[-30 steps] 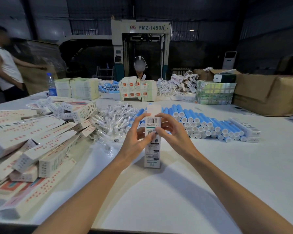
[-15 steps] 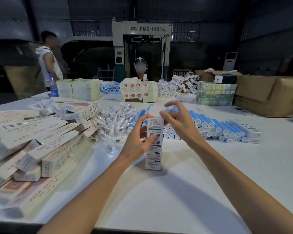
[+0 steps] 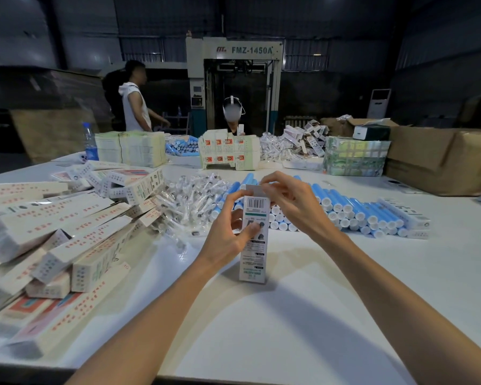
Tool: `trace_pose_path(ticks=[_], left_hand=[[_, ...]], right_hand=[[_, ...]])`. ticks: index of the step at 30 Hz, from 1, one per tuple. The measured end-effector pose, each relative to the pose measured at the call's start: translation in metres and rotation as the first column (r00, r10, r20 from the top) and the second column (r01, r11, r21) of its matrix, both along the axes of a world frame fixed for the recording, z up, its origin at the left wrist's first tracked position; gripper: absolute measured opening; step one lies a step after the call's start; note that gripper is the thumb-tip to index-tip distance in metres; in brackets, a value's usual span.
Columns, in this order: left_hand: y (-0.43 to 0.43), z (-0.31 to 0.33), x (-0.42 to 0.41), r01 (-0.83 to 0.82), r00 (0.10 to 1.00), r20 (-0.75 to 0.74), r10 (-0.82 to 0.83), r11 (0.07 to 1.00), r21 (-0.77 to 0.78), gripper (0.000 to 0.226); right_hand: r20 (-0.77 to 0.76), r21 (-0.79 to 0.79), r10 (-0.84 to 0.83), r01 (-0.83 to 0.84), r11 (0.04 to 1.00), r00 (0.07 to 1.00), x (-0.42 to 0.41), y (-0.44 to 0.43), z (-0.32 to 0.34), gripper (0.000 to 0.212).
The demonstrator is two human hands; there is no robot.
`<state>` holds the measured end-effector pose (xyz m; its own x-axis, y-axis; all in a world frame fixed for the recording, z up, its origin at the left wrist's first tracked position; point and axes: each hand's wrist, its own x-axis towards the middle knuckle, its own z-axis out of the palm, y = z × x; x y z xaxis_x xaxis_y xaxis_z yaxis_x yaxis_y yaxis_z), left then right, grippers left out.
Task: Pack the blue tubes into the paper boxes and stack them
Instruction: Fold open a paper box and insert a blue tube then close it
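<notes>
Left hand (image 3: 228, 234) grips the paper box (image 3: 253, 245) upright on the table (image 3: 289, 323), right hand (image 3: 293, 202) pinching what looks like its top flap (image 3: 253, 189): tuck it squarely, box steady, blue tubes (image 3: 347, 202) lying just behind.

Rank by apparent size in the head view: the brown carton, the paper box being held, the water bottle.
1. brown carton
2. paper box, enlarged by nearness to the camera
3. water bottle, far off, so true size against the box is unsure
</notes>
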<state>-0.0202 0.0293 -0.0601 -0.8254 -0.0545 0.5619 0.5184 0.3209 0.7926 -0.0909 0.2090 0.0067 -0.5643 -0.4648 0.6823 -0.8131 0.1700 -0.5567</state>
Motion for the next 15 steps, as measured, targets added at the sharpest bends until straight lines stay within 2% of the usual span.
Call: trace_pose_path(ticks=[2,6,10,15], left_hand=[[0.0,0.0,-0.001,-0.007,1.0,0.011,0.007,1.0,-0.003,0.062],[0.0,-0.001,-0.001,-0.024,0.999,0.032,0.024,1.0,-0.004,0.07],[-0.001,0.0,0.0,-0.02,0.999,0.025,0.02,1.0,-0.016,0.068],[-0.002,-0.001,-0.002,0.002,1.0,0.026,-0.002,1.0,-0.001,0.069]], right_hand=[[0.035,-0.022,0.025,-0.024,0.999,0.999,0.003,0.0,-0.001,0.016],[0.067,-0.038,0.038,-0.035,0.999,0.997,0.005,-0.001,-0.003,0.01],[0.163,-0.102,0.061,-0.045,0.994,0.985,0.006,-0.001,0.0,0.01],[0.245,-0.085,0.065,-0.046,0.995,0.967,0.002,-0.002,0.007,0.008]])
